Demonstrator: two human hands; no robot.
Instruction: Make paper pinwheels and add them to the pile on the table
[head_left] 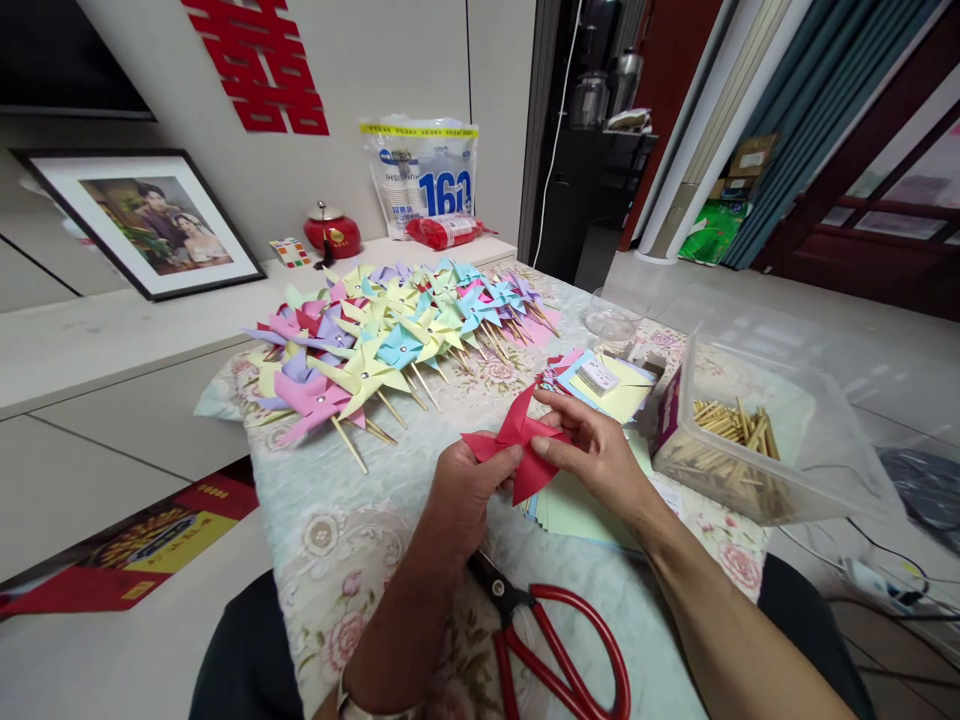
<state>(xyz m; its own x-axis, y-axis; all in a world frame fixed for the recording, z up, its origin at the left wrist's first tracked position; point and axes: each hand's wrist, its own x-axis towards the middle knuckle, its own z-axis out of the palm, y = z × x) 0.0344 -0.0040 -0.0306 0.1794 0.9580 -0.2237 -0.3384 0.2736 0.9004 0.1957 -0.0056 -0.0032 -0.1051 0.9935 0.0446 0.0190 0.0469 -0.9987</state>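
The bench [360, 560] fills the middle of the frame under a pale cloth printed with roses. Across its upper middle lies a wide spread of finished paper pinwheels [390, 335], pink, yellow, blue and lilac, each on a thin wooden stick and overlapping its neighbours. At the right edge of the frame sits a clear plastic box [757, 420] with a heap of wooden sticks [731, 425] in its bottom. Just left of that box lies a stack of coloured paper squares [607, 385] with a small white box on top, and a second, pale green stack [577, 510] lies under the hands. At the bottom centre, red-handled scissors [559, 650] rest flat on the cloth, blades pointing up toward the left wrist.

In the centre of the frame, both hands hold a piece of red paper [521, 445], folded into points and lifted just above the green stack. The left hand [465, 495] pinches its left tip, fingers closed on the paper. The right hand [600, 450] grips the right side, thumb and forefinger closed on the fold, the other fingers curled behind.

In the upper left of the frame a framed photograph [150, 225] leans against the wall.
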